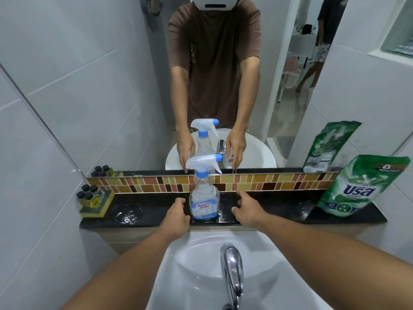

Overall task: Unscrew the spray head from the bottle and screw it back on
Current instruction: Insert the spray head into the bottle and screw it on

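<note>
A clear spray bottle (pixel 203 201) with a blue-and-white label stands upright on the black stone ledge (pixel 268 211) behind the sink. Its translucent spray head (pixel 202 164), with a blue collar and blue nozzle tip, sits on the bottle's neck and points right. My left hand (pixel 176 217) is just left of the bottle's base, fingers curled and apart, close to the bottle but holding nothing. My right hand (pixel 247 208) hovers a short way right of the bottle, fingers spread, empty. The mirror above repeats the bottle and both hands.
A white sink (pixel 194 265) with a chrome tap (pixel 232 271) lies under my arms. Small dark-capped bottles of yellow liquid (pixel 90 195) sit on a sponge at the ledge's left end. A green refill pouch (pixel 355 186) leans at the right. A tiled strip (pixel 279 182) backs the ledge.
</note>
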Demonstrator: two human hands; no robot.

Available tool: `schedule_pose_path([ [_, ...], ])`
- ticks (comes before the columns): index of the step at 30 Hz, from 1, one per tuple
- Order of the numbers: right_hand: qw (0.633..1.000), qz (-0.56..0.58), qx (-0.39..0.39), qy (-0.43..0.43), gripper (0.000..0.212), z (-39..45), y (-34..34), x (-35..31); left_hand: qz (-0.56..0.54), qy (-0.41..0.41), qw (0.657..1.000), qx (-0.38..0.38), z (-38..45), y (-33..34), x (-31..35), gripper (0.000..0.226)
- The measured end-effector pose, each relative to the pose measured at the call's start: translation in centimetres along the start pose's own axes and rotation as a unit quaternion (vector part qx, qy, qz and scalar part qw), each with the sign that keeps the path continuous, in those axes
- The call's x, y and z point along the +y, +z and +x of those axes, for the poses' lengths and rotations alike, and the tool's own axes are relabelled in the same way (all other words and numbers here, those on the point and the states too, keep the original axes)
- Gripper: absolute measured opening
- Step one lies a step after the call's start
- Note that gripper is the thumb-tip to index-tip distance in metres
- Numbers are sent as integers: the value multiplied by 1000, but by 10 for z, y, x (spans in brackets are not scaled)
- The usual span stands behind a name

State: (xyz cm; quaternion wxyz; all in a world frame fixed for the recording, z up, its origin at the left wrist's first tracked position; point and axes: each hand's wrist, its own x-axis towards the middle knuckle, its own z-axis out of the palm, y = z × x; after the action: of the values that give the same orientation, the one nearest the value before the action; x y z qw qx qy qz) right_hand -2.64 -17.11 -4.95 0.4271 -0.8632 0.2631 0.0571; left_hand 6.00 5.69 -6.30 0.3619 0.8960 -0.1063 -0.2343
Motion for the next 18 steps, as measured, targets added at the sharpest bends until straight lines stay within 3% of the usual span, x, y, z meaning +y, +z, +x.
schedule_pose_path([
  [3,999,12,-37,-3,86,1,11,-9,-9,-4,1000,2,1,3,4,57],
  [6,997,21,-79,-8,90,4,21,-15,-40,5,999,4,3,7,6,48],
  [9,994,46,-92,-47,69,2,32,-19,-85,12,996,5,2,10,7,50],
  [12,993,68,-51,-83,48,1,42,-23,-124,23,992,4,-2,9,5,53],
  [18,982,139,-55,-119,46,-9,65,-44,-177,40,983,15,-3,-22,-18,53],
])
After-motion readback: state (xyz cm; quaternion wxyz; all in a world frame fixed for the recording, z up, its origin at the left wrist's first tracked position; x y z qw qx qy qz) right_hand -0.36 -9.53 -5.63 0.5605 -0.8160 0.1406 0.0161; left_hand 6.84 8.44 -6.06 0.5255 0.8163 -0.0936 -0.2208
